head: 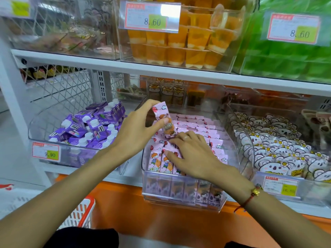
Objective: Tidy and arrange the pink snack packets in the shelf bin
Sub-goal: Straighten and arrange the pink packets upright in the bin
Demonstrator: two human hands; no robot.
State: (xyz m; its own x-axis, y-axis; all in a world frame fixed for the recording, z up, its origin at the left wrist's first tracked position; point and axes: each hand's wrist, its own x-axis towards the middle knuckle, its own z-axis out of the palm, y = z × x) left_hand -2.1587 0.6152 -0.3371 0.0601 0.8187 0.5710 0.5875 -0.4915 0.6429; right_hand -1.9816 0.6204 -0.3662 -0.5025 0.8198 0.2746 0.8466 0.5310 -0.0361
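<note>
Left hand [138, 129] pinches one pink snack packet [163, 120] between thumb and fingertips, holding it raised above the clear shelf bin [179, 190]. Long axis of this held packet runs near upright, tilted slightly, with its upper end toward the shelf back and its lower end pointing down at the rows beneath. Right hand [191, 154] lies just right of and below the left hand, fingers extended and spread, pressing flat on the stocked pink packets [213, 140] without gripping any. Under and beyond the right hand, those packets stand in rows with long axes upright, printed faces toward the bin front; the rows behind lean back and overlap. Left of the left hand sits a bin of purple drink cartons [86, 127]. Right of the right hand sits a bin of white bear-shaped packets [274, 153]. A red cord bracelet [250, 197] circles the right wrist.
</note>
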